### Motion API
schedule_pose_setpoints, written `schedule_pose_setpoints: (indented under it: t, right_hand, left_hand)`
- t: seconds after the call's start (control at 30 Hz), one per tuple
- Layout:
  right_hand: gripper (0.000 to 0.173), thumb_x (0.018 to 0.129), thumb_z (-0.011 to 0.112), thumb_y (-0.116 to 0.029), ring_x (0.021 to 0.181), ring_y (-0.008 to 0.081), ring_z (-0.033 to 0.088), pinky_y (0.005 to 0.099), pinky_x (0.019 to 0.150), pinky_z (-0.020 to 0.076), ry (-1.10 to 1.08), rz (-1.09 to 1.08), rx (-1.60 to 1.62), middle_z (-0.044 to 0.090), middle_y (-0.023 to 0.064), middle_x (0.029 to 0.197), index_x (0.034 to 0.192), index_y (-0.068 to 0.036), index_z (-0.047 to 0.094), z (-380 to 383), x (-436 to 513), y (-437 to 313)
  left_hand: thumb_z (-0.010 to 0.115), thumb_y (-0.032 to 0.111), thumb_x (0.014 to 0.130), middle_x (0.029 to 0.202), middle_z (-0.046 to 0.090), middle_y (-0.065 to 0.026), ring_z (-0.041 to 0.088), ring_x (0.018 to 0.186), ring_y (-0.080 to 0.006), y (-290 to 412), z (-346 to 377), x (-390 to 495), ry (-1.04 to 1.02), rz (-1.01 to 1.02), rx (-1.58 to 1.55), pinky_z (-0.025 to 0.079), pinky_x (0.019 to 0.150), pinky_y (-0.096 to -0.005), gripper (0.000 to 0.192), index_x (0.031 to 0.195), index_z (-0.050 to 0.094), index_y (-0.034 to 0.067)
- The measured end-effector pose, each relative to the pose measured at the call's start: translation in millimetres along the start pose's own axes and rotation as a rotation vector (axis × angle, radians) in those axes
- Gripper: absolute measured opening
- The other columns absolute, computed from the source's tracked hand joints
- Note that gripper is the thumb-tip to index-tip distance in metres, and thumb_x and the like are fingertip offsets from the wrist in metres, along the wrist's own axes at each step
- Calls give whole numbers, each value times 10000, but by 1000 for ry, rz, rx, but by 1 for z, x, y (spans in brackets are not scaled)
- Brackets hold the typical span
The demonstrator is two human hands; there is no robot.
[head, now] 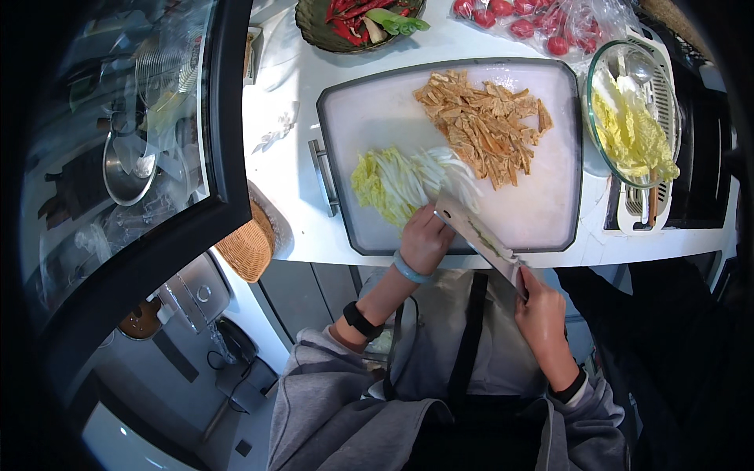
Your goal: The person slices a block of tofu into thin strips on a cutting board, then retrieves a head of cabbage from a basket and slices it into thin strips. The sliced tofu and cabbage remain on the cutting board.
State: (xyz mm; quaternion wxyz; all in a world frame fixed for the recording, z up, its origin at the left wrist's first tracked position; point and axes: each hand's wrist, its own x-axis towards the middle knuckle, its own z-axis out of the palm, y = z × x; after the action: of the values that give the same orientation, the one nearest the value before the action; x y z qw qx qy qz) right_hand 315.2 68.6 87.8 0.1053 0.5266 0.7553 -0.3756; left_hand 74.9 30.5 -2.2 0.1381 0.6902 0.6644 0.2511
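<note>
My right hand (540,315) grips the handle of a cleaver (480,235), whose broad blade slants up and left over the near edge of the cutting board (389,112). Bits of pale green vegetable cling to the blade. My left hand (425,238), fingers curled, is beside the blade's far end at the near side of the sliced napa cabbage (406,176); its fingertips are partly hidden, so I cannot tell whether it holds any. Behind and to the right of the cabbage lies a heap of brown strips that look like tofu skin (489,129).
A glass bowl (595,141) with cabbage leaves (633,129) stands right, over a white slotted rack (662,200). Behind are bagged radishes (521,26) and a dark dish (312,29) of red chillies (350,23). Left are a wicker basket (250,247) and a black-framed glass panel (227,118). Someone's dark-clothed leg (660,329) is right.
</note>
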Motion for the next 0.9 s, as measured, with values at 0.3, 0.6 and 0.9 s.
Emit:
schedule_pose_setpoints:
  t: [0.3, 0.6, 0.9]
  right_hand:
    - [439, 712, 646, -26, 712, 391, 638, 475, 622, 503, -19, 69, 35, 660, 196, 799, 1150, -27, 619, 3, 2, -3]
    - [388, 741, 632, -17, 720, 414, 630, 477, 633, 498, 25, 160, 143, 646, 228, 779, 1128, -37, 650, -6, 2, -10]
    - [343, 775, 615, -25, 670, 412, 622, 460, 595, 487, 100, 220, 97, 611, 249, 731, 1114, -39, 665, -20, -26, -5]
  left_hand:
    - [634, 75, 667, 885, 580, -71, 565, 852, -250, 2, -3, 9, -76, -12, -20, 489, 721, -364, 135, 794, 663, 41]
    - [776, 203, 690, 1158, 559, -135, 562, 1001, -311, 5, -49, -8, -122, -334, 60, 480, 821, -402, 592, 1247, 589, 135]
    - [802, 319, 652, 1126, 560, -124, 524, 1052, -312, -21, -24, 69, -78, -221, 26, 396, 919, -447, 593, 1133, 595, 42]
